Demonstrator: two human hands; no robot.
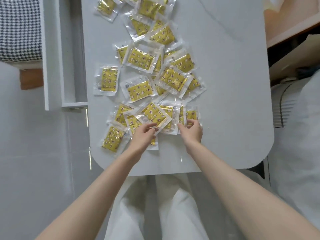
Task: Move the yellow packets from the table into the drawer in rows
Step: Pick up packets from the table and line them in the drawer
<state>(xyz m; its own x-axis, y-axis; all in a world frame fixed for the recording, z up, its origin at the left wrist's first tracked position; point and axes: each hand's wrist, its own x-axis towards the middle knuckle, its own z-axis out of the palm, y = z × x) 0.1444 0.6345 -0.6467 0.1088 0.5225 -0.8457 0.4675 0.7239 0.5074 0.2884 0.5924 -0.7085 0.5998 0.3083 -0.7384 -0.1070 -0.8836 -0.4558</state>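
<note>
The yellow packets (141, 60) are lying scattered down the middle of the white worktop (225, 84), with the open drawer (69, 54) sitting at upper left. Your left hand (145, 135) is pinching the corner of a tilted packet (154, 115) near centre. Your right hand (193, 129) is touching packets beside it, and I cannot tell whether it is gripping one.
</note>
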